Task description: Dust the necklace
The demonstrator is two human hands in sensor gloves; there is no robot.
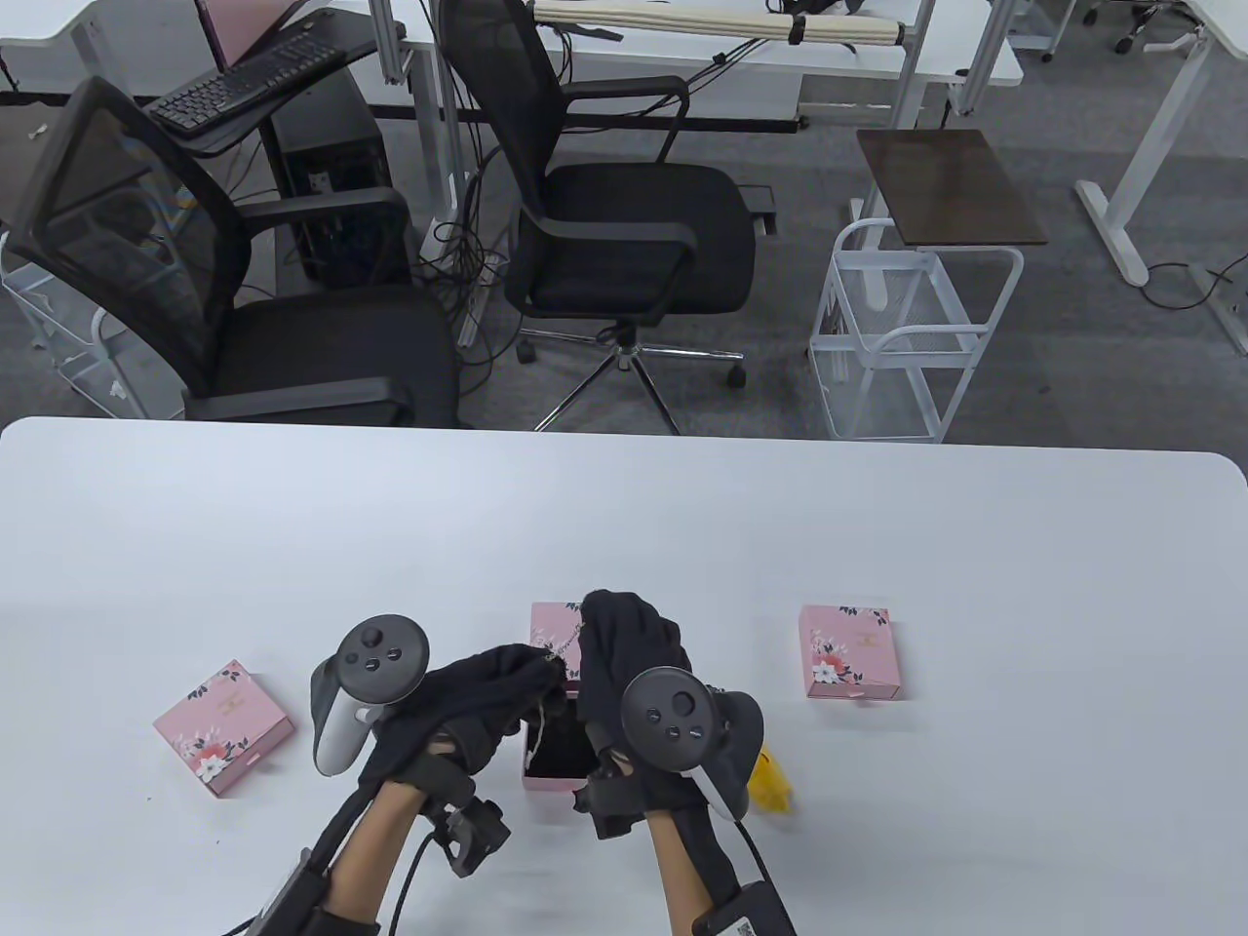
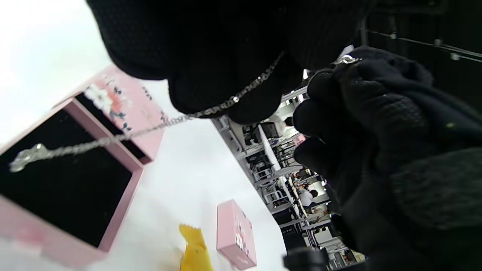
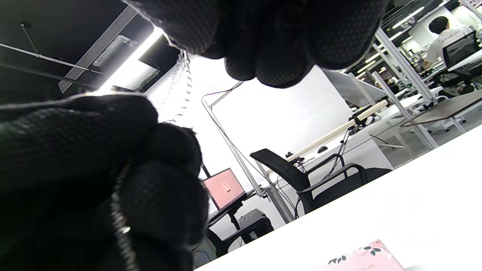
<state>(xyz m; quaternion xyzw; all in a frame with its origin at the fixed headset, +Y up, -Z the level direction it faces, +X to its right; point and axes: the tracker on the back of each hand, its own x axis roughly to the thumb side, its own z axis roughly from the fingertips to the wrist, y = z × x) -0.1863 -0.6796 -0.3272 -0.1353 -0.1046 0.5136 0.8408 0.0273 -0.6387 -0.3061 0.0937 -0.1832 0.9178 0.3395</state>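
Lettering on the pink boxes (image 1: 846, 651) is too small to read.

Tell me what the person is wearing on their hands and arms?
Both the left hand and right hand wear black knitted gloves with a dotted weave. A tracker is strapped to the back of each: the left tracker is dark on top with a white handle, the right tracker dark grey. Black cables and straps run along both forearms.

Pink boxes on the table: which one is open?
The middle box between the two hands, showing its black lining. The left box and right box are closed.
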